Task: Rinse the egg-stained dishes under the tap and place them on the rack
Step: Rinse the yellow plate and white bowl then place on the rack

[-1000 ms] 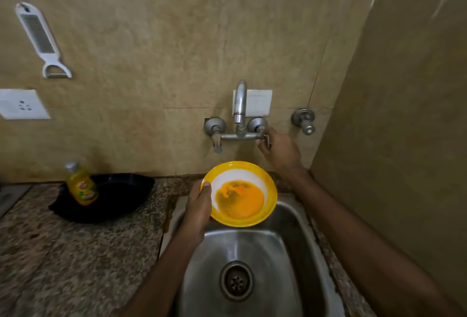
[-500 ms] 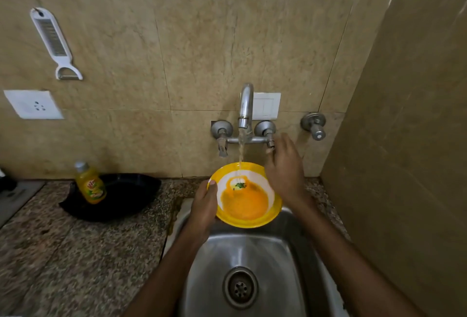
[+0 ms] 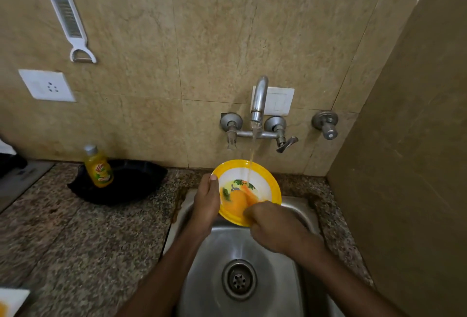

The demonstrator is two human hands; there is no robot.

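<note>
A yellow-rimmed bowl [image 3: 262, 180] with a white inside, a printed picture and orange egg residue is tilted over the steel sink [image 3: 209, 278]. Water runs from the tap [image 3: 259, 99] onto its inside. My left hand [image 3: 206, 205] grips the bowl's left rim, thumb on the inner edge. My right hand [image 3: 275, 228] covers the lower right rim, its fingers curled into the bowl on the egg stain. The rack is not in view.
A yellow dish-soap bottle [image 3: 98, 167] stands on a black tray [image 3: 136, 182] on the granite counter to the left. A white egg-stained dish corner [image 3: 10, 301] shows at the bottom left. The tap lever [image 3: 286, 143] points right. A side wall [image 3: 404, 139] closes the right.
My right hand left the tap lever and came down into the bowl. Water started running, and part of the egg has washed off, baring the printed picture.
</note>
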